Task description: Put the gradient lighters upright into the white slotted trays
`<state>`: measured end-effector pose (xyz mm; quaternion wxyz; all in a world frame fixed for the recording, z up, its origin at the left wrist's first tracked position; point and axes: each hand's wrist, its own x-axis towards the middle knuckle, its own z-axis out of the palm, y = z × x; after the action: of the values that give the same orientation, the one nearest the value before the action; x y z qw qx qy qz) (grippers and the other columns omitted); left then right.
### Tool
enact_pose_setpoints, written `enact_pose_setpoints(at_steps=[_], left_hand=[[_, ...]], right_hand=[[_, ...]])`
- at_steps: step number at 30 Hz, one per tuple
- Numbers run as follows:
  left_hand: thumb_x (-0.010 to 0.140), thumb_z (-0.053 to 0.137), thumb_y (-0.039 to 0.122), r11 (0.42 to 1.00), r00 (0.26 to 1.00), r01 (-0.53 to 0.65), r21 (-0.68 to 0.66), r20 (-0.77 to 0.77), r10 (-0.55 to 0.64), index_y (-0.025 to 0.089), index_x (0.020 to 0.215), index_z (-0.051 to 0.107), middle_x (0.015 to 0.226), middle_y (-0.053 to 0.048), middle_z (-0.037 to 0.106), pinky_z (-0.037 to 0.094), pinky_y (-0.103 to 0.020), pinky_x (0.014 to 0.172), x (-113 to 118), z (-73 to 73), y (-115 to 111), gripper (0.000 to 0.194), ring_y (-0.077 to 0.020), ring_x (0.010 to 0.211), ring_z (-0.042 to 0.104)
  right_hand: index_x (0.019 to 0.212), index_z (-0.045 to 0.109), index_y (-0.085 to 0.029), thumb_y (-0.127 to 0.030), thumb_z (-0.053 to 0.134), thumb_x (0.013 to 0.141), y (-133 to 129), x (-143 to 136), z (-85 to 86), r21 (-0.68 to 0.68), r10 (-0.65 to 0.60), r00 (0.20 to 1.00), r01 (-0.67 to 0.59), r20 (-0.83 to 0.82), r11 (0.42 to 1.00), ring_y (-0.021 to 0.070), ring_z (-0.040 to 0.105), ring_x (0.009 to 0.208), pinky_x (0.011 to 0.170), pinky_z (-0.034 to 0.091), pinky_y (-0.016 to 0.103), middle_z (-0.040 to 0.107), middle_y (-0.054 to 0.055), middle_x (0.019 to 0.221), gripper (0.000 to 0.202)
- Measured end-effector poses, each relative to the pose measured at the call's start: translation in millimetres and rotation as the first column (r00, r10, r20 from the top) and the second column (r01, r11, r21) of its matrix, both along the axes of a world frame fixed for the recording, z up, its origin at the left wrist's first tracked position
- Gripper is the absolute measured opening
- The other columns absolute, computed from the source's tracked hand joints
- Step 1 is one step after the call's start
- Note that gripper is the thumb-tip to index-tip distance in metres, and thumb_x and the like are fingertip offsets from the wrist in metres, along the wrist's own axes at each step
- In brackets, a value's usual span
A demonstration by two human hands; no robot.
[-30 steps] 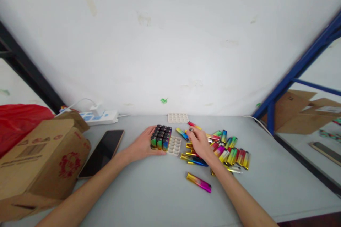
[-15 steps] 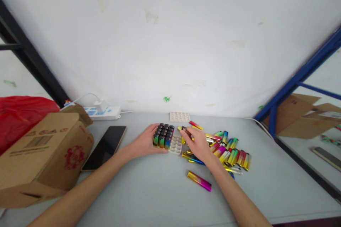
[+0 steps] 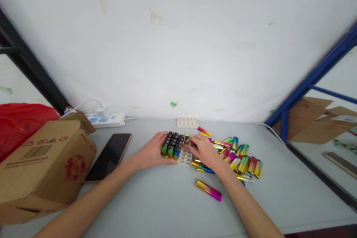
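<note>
My left hand (image 3: 155, 151) is wrapped round the left side of a white holed tray (image 3: 185, 157) and the lighters in it. Several upright lighters (image 3: 172, 145) with black tops fill the tray's left part in rows; the holes on its right side show bare. In the fingers of my right hand (image 3: 204, 149) is one lighter (image 3: 187, 140), held upright at the tray's back right; its lower part is hidden. Right of the tray lies a heap of shiny coloured lighters (image 3: 230, 157), partly behind my right hand. A single gold and magenta lighter (image 3: 208, 190) lies nearer to me.
A second white holed tray (image 3: 187, 122) lies by the wall. To the left are a dark phone (image 3: 109, 157), a cardboard box (image 3: 47, 167), a red bag (image 3: 26, 122) and a white power strip (image 3: 107, 119). A blue frame (image 3: 284, 122) stands at the right.
My right hand has brought a lighter leftward from beside the tray to its back right holes, next to the standing rows. My left hand keeps its place at the tray.
</note>
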<state>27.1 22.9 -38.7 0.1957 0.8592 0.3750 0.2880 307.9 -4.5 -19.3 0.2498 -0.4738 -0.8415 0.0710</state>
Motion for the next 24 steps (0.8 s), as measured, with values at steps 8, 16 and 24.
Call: enact_pose_setpoints(at_steps=[8, 16, 24], left_hand=[[0.065, 0.101, 0.060, 1.000, 1.000, -0.006, -0.004, -0.011, 0.006, 0.021, 0.150, 0.063, 0.152, -0.014, 0.067, 0.049, -0.052, 0.128, 0, 4.7, -1, 0.101, -0.0394, 0.141, 0.064], [0.065, 0.101, 0.062, 1.000, 1.000, -0.002, -0.009, -0.004, 0.002, 0.027, 0.149, 0.063, 0.154, -0.014, 0.066, 0.046, -0.055, 0.130, -1, 1.8, 2, 0.099, -0.0391, 0.144, 0.062], [0.063, 0.102, 0.060, 0.999, 1.000, -0.018, -0.030, 0.006, 0.018, 0.027, 0.150, 0.063, 0.152, -0.012, 0.067, 0.047, -0.052, 0.129, -1, 2.4, 1, 0.101, -0.0388, 0.142, 0.062]], right_hand=[[0.128, 0.073, -0.021, -0.034, 0.052, 0.116, 2, 39, 4.8, 0.049, -0.172, 0.984, 0.174, -0.052, 0.983, 0.0300, 0.068, 0.118, 0.109, 0.052, 0.045, 0.075, 0.013, 0.123, 0.028], [0.131, 0.078, -0.024, -0.034, 0.066, 0.109, 9, 44, -0.7, -0.068, -0.231, 0.954, 0.247, 0.191, 0.967, 0.0329, 0.067, 0.123, 0.107, 0.053, 0.050, 0.075, 0.014, 0.134, 0.028], [0.129, 0.078, -0.021, -0.027, 0.060, 0.109, 11, 48, 0.4, -0.036, -0.208, 0.976, 0.206, -0.058, 0.978, 0.0280, 0.075, 0.114, 0.107, 0.056, 0.042, 0.080, 0.012, 0.124, 0.027]])
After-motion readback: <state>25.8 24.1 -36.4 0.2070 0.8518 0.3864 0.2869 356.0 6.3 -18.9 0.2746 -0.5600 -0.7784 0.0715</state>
